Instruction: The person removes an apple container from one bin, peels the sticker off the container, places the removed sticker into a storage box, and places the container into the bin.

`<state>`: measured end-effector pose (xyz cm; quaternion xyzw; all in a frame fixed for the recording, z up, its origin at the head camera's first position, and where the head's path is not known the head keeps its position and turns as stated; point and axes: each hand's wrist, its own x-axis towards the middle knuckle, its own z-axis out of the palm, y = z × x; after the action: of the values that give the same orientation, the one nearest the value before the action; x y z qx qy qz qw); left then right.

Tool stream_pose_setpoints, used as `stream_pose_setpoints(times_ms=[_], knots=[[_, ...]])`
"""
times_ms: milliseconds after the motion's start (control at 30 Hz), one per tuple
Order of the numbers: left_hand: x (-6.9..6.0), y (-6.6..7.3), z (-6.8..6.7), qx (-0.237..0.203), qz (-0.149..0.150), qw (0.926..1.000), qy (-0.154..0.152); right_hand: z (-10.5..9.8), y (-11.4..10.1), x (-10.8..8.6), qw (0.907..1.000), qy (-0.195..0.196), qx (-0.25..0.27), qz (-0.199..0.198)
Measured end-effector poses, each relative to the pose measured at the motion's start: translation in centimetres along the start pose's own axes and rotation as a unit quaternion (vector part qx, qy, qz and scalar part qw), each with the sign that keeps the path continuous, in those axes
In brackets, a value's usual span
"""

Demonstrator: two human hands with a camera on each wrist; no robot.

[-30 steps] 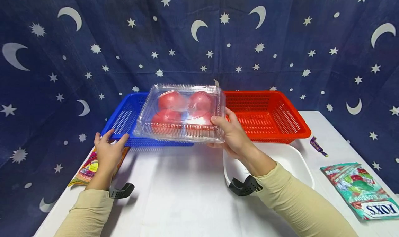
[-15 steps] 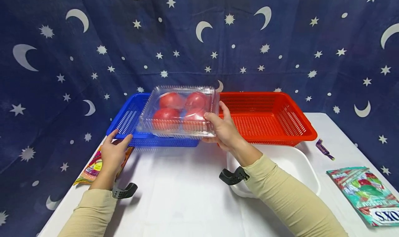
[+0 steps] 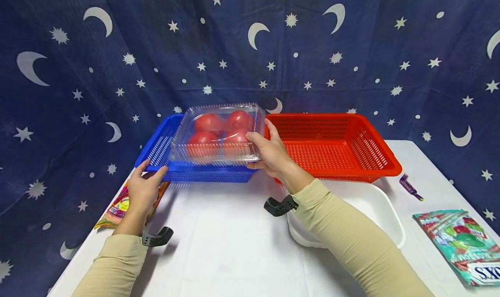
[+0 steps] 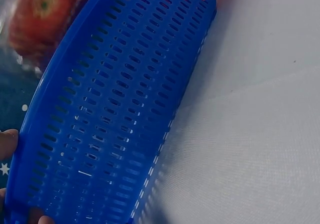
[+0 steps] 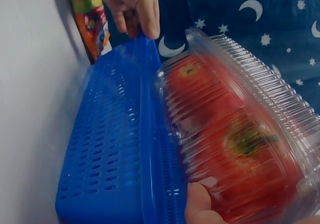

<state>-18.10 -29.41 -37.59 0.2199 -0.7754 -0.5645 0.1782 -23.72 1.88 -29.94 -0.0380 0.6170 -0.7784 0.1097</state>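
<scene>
My right hand (image 3: 273, 153) grips the right end of a clear plastic clamshell box (image 3: 179, 147), thumb on its near side. Several red tomatoes (image 3: 209, 123) show through the lid, and green stems are visible in the right wrist view. The box is held tilted over a blue perforated basket (image 3: 211, 176), hiding much of the basket's inside. My left hand (image 3: 141, 190) holds the basket's near left corner. In the left wrist view, fingertips (image 4: 7, 143) lie on both sides of the basket rim.
A red basket (image 3: 324, 150) stands right of the blue one. In front of it is a white tub (image 3: 375, 206), partly behind my right sleeve. A small purple-wrapped candy (image 3: 410, 187) and a green Fox's bag (image 3: 462, 245) lie at right, a colourful packet (image 3: 117, 208) at left.
The clamshell box and my right hand have moved left, further over the blue basket. My left hand stays at the basket corner. The head view has shifted slightly.
</scene>
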Motion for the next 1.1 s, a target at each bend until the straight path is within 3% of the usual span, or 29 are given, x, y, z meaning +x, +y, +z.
stream_pose_setpoints(times_ms=[500,933,1033,1100], knots=[[0.2,-0.1,0.1,0.006,0.01,0.9999,0.01,2.9,1.8,4.6,0.9992,0.03,-0.017,0.021],[-0.1,-0.2,0.3,-0.005,0.011,0.9999,0.007,4.8,3.7,6.5,0.9963,0.038,-0.058,0.052],[0.0,-0.1,0.3,-0.007,0.008,0.9999,0.007,5.0,3.8,6.8,0.9916,0.029,-0.107,0.067],[0.0,-0.1,0.2,-0.005,0.005,0.9999,0.01,5.0,3.7,6.9,0.9797,0.019,-0.18,0.085]])
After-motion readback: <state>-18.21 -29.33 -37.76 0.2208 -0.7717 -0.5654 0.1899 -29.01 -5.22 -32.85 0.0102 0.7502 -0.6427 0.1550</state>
